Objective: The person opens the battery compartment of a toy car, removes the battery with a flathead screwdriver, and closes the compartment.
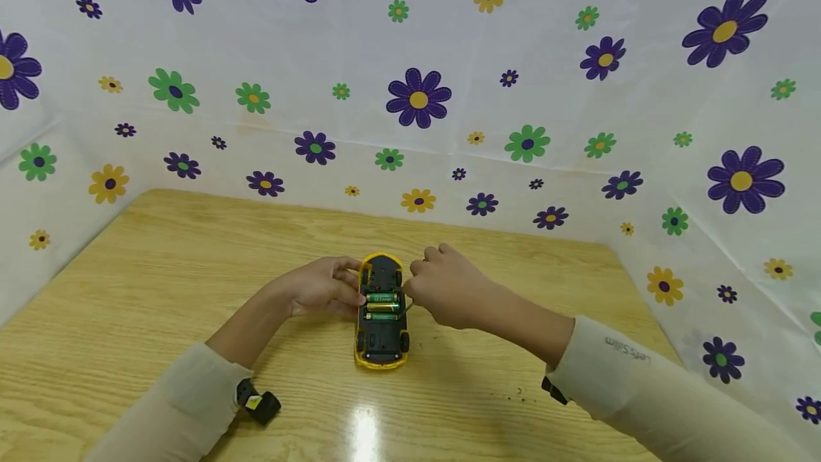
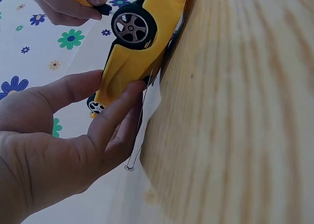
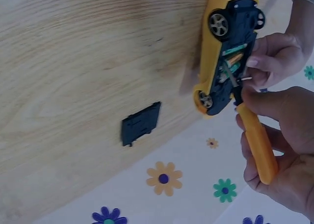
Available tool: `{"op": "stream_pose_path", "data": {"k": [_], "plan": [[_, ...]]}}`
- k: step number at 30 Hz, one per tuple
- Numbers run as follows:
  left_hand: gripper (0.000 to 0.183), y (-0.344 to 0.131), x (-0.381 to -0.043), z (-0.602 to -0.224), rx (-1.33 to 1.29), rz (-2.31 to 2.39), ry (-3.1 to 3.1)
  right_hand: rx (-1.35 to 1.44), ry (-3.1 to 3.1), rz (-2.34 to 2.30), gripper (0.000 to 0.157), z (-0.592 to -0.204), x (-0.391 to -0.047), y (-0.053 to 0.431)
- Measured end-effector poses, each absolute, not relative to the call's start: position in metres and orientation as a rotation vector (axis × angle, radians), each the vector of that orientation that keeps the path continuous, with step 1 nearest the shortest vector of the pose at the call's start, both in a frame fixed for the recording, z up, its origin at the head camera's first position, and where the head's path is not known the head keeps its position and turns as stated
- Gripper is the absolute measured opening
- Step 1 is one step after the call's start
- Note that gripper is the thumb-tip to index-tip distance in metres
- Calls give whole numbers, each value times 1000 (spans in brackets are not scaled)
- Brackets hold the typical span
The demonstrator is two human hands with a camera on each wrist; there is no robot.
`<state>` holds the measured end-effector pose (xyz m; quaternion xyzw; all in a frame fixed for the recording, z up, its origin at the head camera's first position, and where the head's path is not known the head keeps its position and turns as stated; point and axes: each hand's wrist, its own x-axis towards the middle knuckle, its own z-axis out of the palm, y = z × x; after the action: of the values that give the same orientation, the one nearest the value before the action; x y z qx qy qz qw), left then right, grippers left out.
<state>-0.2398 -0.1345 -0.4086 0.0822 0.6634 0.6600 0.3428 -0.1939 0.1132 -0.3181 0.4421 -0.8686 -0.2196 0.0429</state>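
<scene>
A yellow toy car [image 1: 383, 348] lies upside down on the wooden table, its black underside facing up. Green and gold batteries [image 1: 383, 307] sit side by side in its uncovered battery compartment. My left hand [image 1: 327, 287] grips the car by its side, thumb at the upper edge and fingers lower on the yellow body [image 2: 130, 69]. In my right hand [image 1: 449, 287] is a screwdriver with an orange handle [image 3: 259, 145]. Its metal shaft [image 3: 230, 75] reaches into the compartment, tip at the batteries.
A black battery cover [image 3: 141, 124] lies on the table apart from the car, seen in the right wrist view. Small dark specks [image 1: 519, 396] dot the wooden table [image 1: 192, 262] at the right. A flowered white sheet [image 1: 359, 48] stands around the table's back and sides.
</scene>
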Motion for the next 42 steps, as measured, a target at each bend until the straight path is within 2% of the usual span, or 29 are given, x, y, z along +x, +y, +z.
{"op": "stream_pose_path", "data": {"k": [11, 26, 42], "plan": [[79, -135, -239, -408, 228, 1712, 1725, 1345, -2658, -406, 14, -330, -194, 141], [86, -138, -240, -409, 198, 1710, 1715, 1348, -2710, 261, 14, -363, -201, 174], [81, -137, -241, -411, 246, 1736, 1675, 1362, -2713, 326, 15, -368, -201, 179]]}}
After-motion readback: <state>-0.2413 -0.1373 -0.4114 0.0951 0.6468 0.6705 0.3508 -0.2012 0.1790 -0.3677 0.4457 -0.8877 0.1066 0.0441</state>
